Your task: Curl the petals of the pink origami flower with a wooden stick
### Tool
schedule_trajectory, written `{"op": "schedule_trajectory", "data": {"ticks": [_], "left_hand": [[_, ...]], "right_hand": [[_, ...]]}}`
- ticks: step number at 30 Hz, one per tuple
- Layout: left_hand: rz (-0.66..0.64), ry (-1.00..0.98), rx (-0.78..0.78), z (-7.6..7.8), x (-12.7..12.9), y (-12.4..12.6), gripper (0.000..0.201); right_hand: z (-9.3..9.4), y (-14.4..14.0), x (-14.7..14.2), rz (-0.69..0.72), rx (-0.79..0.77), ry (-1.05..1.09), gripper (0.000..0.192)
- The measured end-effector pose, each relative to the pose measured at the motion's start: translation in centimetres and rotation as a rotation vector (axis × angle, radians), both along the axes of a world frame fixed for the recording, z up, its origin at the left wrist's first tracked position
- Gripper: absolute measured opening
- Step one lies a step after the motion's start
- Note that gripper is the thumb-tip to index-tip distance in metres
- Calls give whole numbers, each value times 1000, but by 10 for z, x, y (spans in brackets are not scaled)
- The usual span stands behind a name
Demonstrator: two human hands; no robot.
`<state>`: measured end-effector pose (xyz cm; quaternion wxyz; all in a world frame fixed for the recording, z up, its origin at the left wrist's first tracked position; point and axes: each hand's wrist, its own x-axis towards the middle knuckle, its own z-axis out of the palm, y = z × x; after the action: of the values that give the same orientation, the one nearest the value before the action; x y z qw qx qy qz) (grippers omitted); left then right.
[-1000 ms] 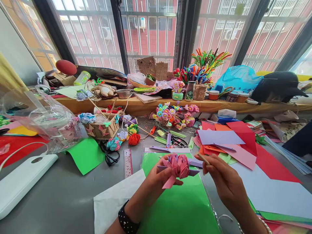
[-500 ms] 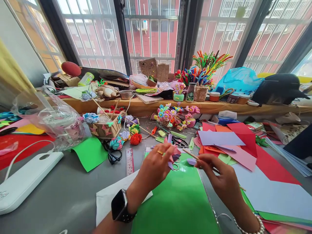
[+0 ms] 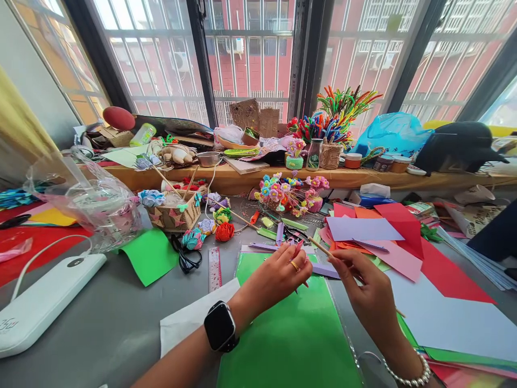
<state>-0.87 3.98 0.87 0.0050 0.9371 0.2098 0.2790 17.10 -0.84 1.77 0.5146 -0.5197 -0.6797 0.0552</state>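
Note:
My left hand (image 3: 277, 275) is closed around a pink folded-paper piece (image 3: 298, 249), with only its pointed tips showing between and below the fingers. In my right hand (image 3: 365, 288), thumb and fingers pinch a thin wooden stick (image 3: 321, 247). One end of the stick points up and left, near the paper piece but apart from it. Both hands are over a green sheet in a clear sleeve (image 3: 291, 328). Purple paper strips (image 3: 326, 270) lie around its far edge, beside scissors (image 3: 297, 233) that are partly covered.
Coloured paper sheets (image 3: 444, 312) are piled on the right. A white power bank (image 3: 52, 302), a green sheet (image 3: 149, 256) and a ruler (image 3: 215, 269) lie to the left. Finished paper flowers (image 3: 224, 231) and a decorated box (image 3: 173, 213) stand behind. Craft supplies crowd the windowsill (image 3: 226, 180).
My left hand has moved right and turned, covering more of the folded paper. The purple strips on the table show more clearly. My right hand keeps the stick, its tip slightly raised.

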Motion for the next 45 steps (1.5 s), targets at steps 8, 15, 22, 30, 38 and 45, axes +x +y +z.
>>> {"op": "schedule_trajectory", "data": {"ticks": [8, 15, 22, 30, 38, 45], "left_hand": [[-18, -91, -268, -4, 0, 1, 37], [87, -716, -1020, -15, -2, -7, 41], [-21, -1167, -1631, -12, -2, -11, 51], [-57, -1133, -1684, -7, -2, -19, 54], [-55, -1106, -1685, -7, -2, -20, 49], [-26, -1081, -1716, -10, -3, -20, 47]], "right_hand": [[-2, 0, -2, 20, -27, -8, 13], [-1, 3, 1, 67, -16, 63, 13], [1, 1, 1, 177, -146, 68, 13], [-1, 2, -5, 348, -279, 25, 11], [-1, 2, -4, 316, -272, 25, 12], [1, 2, -3, 386, -360, 52, 13]]}}
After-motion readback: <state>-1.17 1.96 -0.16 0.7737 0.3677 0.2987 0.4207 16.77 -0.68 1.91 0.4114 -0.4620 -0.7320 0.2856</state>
